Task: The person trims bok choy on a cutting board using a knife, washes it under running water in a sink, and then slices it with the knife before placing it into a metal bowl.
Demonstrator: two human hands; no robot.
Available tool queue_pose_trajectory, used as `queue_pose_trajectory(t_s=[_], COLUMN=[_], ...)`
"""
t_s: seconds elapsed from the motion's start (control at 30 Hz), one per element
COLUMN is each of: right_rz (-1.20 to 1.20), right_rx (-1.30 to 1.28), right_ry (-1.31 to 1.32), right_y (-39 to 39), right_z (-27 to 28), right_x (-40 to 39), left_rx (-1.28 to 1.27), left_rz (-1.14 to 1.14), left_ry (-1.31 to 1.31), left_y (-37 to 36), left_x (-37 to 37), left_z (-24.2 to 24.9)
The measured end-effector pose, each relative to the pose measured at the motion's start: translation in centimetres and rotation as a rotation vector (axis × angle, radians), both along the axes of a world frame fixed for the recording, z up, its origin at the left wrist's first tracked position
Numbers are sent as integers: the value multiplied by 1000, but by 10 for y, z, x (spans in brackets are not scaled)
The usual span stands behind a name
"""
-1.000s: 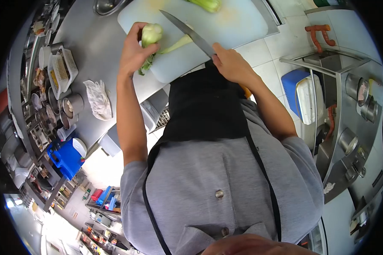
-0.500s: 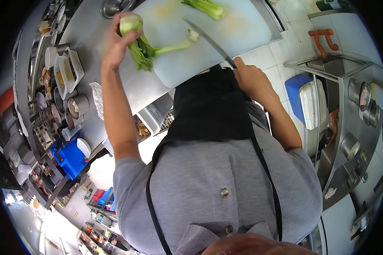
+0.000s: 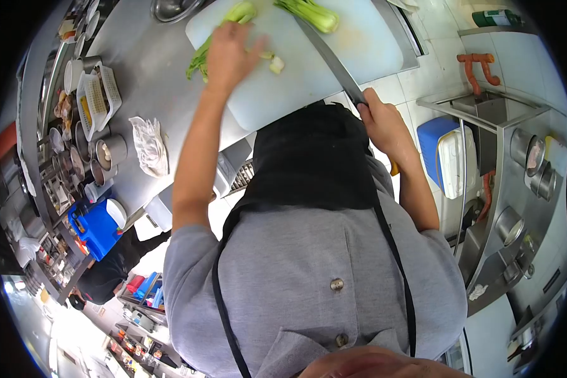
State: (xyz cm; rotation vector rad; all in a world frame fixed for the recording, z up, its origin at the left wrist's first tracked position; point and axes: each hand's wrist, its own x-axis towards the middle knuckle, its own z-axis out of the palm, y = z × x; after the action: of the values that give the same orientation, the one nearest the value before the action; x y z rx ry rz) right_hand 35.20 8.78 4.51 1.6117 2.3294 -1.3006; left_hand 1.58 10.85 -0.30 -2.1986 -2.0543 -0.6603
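Observation:
My left hand (image 3: pixel 233 57) is over the cutting board with its fingers apart, a little blurred. Around it lies a bunch of celery: its pale stalk end (image 3: pixel 240 12) shows beyond my fingers and its leaves (image 3: pixel 198 64) stick out to the left. My hand hides the middle, and whether it touches the celery I cannot make out. A small white root end (image 3: pixel 276 64) lies to the right of the hand. My right hand (image 3: pixel 384 126) grips a knife (image 3: pixel 334 62), its long blade slanting across the board. Near the blade's tip rests a second celery bunch (image 3: pixel 318 16).
The white cutting board (image 3: pixel 264 104) lies on a steel counter (image 3: pixel 189 107). A metal bowl (image 3: pixel 175 9) stands at the far edge, and a crumpled white cloth (image 3: pixel 149 148) is at the left. A person in dark clothes (image 3: pixel 110 271) is at lower left. A steel rack (image 3: pixel 504 132) stands right.
My left hand has brought the celery it held from the counter side rightward onto the board, and its fingers have spread. The knife has shifted slightly right, still in my right hand.

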Motion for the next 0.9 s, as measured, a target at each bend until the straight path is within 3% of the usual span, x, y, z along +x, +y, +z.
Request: queue_pose_trajectory(t_s=[0.07, 0.2, 0.33, 0.5, 0.57, 0.6, 0.67, 0.7, 0.8, 0.9], right_rz=[-10, 63, 200, 219, 195, 181, 198, 179, 152, 84], right_rx=[13, 126, 221, 17, -92, -120, -154, -172, -194, -248], right_ry=[35, 125, 230, 273, 264, 222, 174, 180, 259, 193], right_y=[4, 22, 52, 79, 83, 83, 83, 84, 84, 83], right_z=[-2, 0, -10, -22, -19, -18, -18, -20, -32, -25], right_x=[-6, -35, -77, -116, -125, -125, -123, -122, -117, -120], left_rx=[41, -34, -128, -61, 112, 41, 203, 114, 330, 249], left_rz=[-42, -49, -59, -10, 151, 337, 530, 860, 1128, 1383], left_ry=[145, 22, 23, -101, -424, -606, -417, -495, -597, -450], left_y=[-24, -48, -72, -121, -151, -171, -223, -251, -341, -417], left_x=[39, 46, 42, 43, 40, 37, 5, -1, -43, -63], left_z=[-1, -26, -19, 7, 26, 54, 58, 73, 71, 71])
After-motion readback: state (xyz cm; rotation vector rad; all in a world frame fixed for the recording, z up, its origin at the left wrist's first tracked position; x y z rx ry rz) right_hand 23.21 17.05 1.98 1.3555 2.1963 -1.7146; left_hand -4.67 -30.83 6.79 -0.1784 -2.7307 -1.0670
